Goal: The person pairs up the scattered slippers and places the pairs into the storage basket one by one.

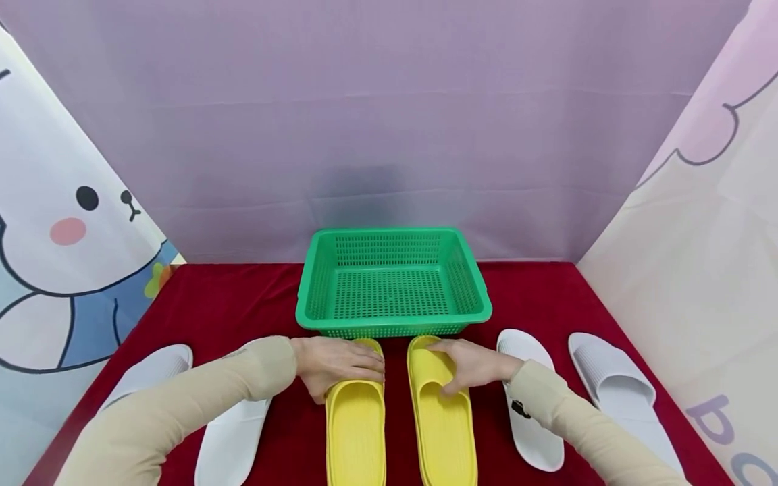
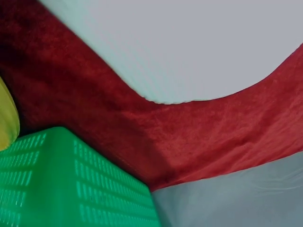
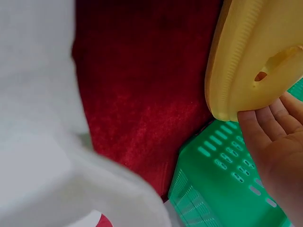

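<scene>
Two yellow slippers lie side by side in the head view, toes toward the green basket (image 1: 392, 318). My left hand (image 1: 337, 364) lies across the strap of the left yellow slipper (image 1: 355, 439) and holds it from its left side; the undersides of the fingers are hidden. On the right yellow slipper (image 1: 446, 439), my right hand (image 1: 477, 364) grips around the strap, fingers near the toe and thumb at the strap's opening. The right wrist view shows that hand's fingertips (image 3: 248, 118) against the slipper's toe end. My left hand is outside the left wrist view.
A white slipper (image 1: 234, 439) lies under my left forearm, with another white slipper (image 1: 154, 368) farther left. To the right are a white slipper (image 1: 531, 432) and one more white slipper (image 1: 626, 398). Red cloth (image 1: 243, 290) covers the table; fabric walls surround it.
</scene>
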Demonstrator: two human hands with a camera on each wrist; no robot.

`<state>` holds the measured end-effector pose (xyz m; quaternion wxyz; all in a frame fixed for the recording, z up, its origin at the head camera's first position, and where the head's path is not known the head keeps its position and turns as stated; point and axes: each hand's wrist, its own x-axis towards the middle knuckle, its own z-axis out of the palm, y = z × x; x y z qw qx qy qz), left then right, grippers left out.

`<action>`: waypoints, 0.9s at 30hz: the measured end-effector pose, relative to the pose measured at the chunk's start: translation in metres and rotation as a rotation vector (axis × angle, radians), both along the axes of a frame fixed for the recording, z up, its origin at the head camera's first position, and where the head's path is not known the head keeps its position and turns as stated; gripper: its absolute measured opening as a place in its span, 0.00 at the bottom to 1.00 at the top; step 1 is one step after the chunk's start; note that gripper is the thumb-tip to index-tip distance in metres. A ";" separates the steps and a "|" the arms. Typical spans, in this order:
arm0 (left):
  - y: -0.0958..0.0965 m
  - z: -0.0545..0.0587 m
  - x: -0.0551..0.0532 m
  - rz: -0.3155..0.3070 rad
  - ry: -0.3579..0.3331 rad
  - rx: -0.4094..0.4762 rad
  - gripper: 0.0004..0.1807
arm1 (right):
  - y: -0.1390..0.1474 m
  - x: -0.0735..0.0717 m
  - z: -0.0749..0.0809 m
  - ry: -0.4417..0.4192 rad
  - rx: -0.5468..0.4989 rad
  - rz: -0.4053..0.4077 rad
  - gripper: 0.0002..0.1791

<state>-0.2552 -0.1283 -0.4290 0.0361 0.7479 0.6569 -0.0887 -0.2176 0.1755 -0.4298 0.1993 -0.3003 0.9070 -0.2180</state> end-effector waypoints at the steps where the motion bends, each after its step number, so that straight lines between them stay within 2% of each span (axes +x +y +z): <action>1: -0.001 0.001 0.001 0.006 -0.006 0.002 0.55 | 0.000 0.000 0.001 0.010 0.005 0.000 0.44; 10: -0.003 0.003 0.008 0.058 0.018 0.061 0.54 | 0.004 0.005 0.004 0.009 -0.002 -0.024 0.43; 18: -0.013 0.005 0.016 0.115 0.052 0.125 0.55 | 0.013 0.008 0.008 0.057 -0.053 -0.016 0.44; 27: -0.021 0.005 0.032 0.158 0.100 0.225 0.55 | 0.018 0.017 0.017 0.061 -0.090 -0.012 0.44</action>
